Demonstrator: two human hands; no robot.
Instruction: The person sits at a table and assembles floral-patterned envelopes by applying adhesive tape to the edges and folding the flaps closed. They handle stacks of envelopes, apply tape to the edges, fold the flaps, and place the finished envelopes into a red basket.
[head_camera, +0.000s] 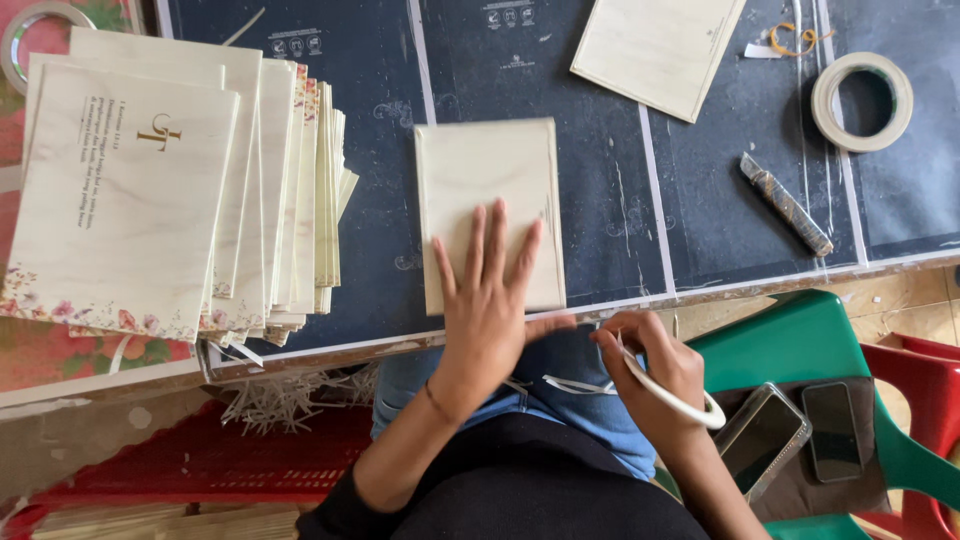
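A cream wood-grain card (480, 180) lies on the dark work surface (380, 150) in front of me. My left hand (488, 300) rests flat on its lower part, fingers spread. My right hand (645, 365) is just below the table edge, over my lap, pinching a thin white strip (575, 385) that curls toward the left. A white bangle sits on that wrist. The card's bottom edge is partly hidden by my left hand.
A fanned stack of cream printed cards with floral corners (150, 190) lies left. Another card (660, 45), a tape roll (862, 100) and a wrapped stick-like tool (785, 203) lie at the back right. Two phones (795, 435) sit on a green chair. Paper shreds (290, 395) hang below the table.
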